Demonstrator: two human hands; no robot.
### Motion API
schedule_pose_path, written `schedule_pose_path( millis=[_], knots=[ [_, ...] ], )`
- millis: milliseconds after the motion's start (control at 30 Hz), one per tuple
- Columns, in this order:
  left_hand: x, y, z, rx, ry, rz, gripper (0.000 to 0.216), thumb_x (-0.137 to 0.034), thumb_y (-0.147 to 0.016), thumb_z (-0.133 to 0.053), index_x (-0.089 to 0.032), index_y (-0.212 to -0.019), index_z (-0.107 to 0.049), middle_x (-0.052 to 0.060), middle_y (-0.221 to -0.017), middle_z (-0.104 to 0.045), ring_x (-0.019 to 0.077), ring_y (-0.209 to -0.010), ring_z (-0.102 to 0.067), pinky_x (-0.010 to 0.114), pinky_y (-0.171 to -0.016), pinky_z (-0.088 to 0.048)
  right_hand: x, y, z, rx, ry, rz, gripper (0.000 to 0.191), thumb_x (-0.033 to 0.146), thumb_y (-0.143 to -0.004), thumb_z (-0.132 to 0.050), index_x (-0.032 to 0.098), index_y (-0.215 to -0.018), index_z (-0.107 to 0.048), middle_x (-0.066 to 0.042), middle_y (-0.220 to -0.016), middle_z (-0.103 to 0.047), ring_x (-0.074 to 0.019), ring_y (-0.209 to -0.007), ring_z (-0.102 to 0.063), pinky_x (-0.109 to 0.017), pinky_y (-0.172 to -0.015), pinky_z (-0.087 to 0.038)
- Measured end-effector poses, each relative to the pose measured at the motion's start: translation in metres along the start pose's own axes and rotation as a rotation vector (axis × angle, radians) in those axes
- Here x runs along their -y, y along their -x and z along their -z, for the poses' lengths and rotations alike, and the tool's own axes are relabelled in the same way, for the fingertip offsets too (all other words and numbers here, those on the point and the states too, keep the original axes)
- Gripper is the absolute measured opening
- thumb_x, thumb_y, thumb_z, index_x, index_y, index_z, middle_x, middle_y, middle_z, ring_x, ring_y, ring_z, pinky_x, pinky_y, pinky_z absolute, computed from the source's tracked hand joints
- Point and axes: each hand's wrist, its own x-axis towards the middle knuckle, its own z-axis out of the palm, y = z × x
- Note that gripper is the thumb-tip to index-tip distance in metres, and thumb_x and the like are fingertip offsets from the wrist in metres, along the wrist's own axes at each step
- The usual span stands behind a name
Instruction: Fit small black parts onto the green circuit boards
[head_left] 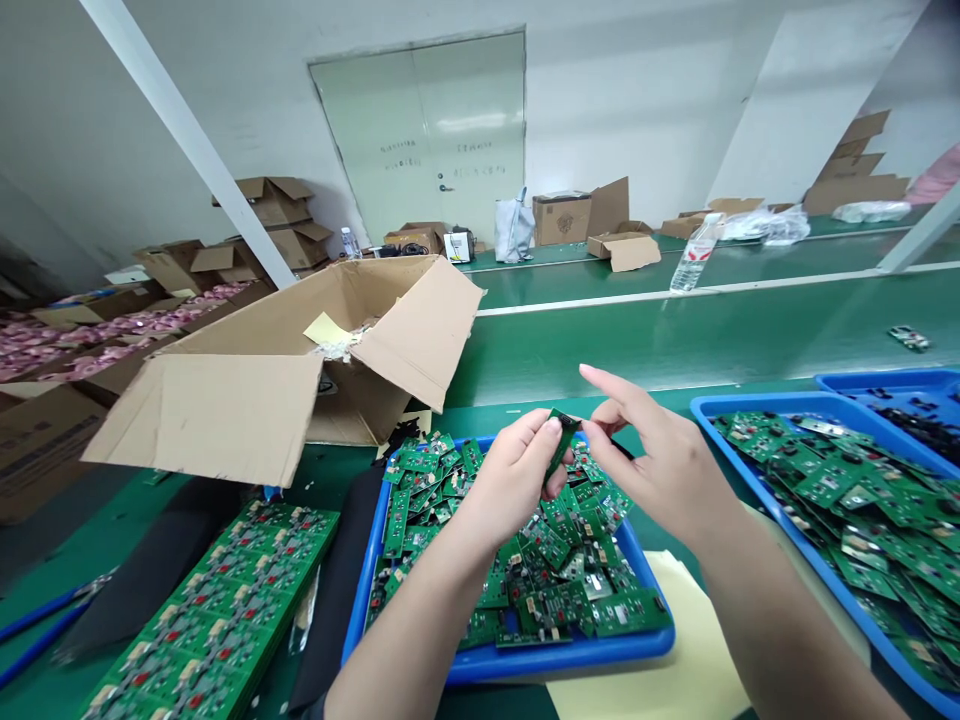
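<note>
My left hand (517,465) grips a small green circuit board (559,445) between thumb and fingers, tilted, with a dark piece at its upper end. Right at that end is my right hand (652,460), its thumb and a bent finger closed near the board while the index finger sticks out. Whatever sits in that pinch is too small to make out; something dark shows behind the thumb. Below both hands lies a blue tray (517,660) heaped with loose green circuit boards (547,540).
At right, another blue tray (780,560) holds boards with black parts; a further blue tray (885,380) contains black pieces. Stacked board panels (217,610) and blue-handled pliers (52,610) lie left. An open cardboard box (225,410) stands behind. A water bottle (696,255) stands on the green conveyor (585,345).
</note>
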Motion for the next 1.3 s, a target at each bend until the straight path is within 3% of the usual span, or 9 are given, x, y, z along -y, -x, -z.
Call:
schedule_pose_path(
  millis=[267,600,800,1000,1167,1300],
  knots=[
    [-0.003,0.003,0.003,0.053,-0.21,0.003,0.031,-0.038,-0.095,-0.037,-0.019,-0.071,-0.044,-0.006,-0.055,-0.041,0.0065,-0.045,-0.035,0.021,-0.046,-0.031,-0.007,-0.005,-0.001,-0.06,0.129,0.246,0.039,0.01,-0.094,-0.048,0.014,-0.133,-0.049,-0.005,-0.08,-0.066,-0.0181,-0.073,-0.061,-0.033,-0.069,-0.051],
    [-0.005,0.004,0.007,0.153,-0.213,0.047,0.031,-0.042,-0.094,-0.037,-0.019,-0.073,-0.043,-0.006,-0.061,-0.042,0.006,-0.045,-0.033,0.021,-0.045,-0.028,-0.017,-0.005,-0.004,-0.012,-0.046,0.385,0.051,0.002,-0.092,-0.046,0.021,-0.139,-0.044,-0.007,-0.09,-0.065,-0.0204,-0.089,-0.062,-0.038,-0.075,-0.055],
    [-0.004,0.004,0.007,0.116,-0.291,0.042,0.033,-0.04,-0.095,-0.035,-0.02,-0.07,-0.042,-0.005,-0.058,-0.042,0.0091,-0.049,-0.037,0.023,-0.05,-0.031,-0.019,-0.006,0.0,-0.051,-0.051,0.271,0.046,0.01,-0.09,-0.052,0.024,-0.133,-0.052,-0.014,-0.134,-0.053,-0.0257,-0.122,-0.055,-0.046,-0.1,-0.049],
    [-0.007,0.006,0.003,0.007,-0.497,-0.103,0.033,-0.033,-0.097,-0.032,-0.02,-0.072,-0.049,-0.002,-0.062,-0.045,0.0141,-0.061,-0.043,0.027,-0.061,-0.036,-0.021,-0.005,0.005,0.069,-0.15,0.017,0.031,0.031,-0.095,-0.05,0.021,-0.123,-0.059,-0.011,-0.123,-0.066,-0.024,-0.114,-0.062,-0.047,-0.098,-0.05],
    [-0.005,0.006,0.003,-0.01,-0.602,-0.155,0.031,-0.031,-0.097,-0.035,-0.019,-0.104,-0.063,0.004,-0.082,-0.056,0.0193,-0.079,-0.053,0.033,-0.075,-0.043,-0.021,-0.003,0.005,0.119,-0.181,-0.036,0.016,0.032,-0.093,-0.053,0.022,-0.089,-0.065,-0.004,-0.088,-0.074,-0.0234,-0.094,-0.07,-0.059,-0.102,-0.043],
    [-0.003,0.005,0.007,0.021,-0.624,-0.163,0.036,-0.032,-0.097,-0.036,-0.018,-0.122,-0.06,0.007,-0.09,-0.058,0.022,-0.09,-0.055,0.04,-0.086,-0.045,-0.021,-0.003,0.009,0.138,-0.181,-0.032,0.012,0.028,-0.091,-0.055,0.022,-0.083,-0.062,-0.001,-0.082,-0.072,-0.0188,-0.078,-0.069,-0.059,-0.101,-0.043]
  ],
)
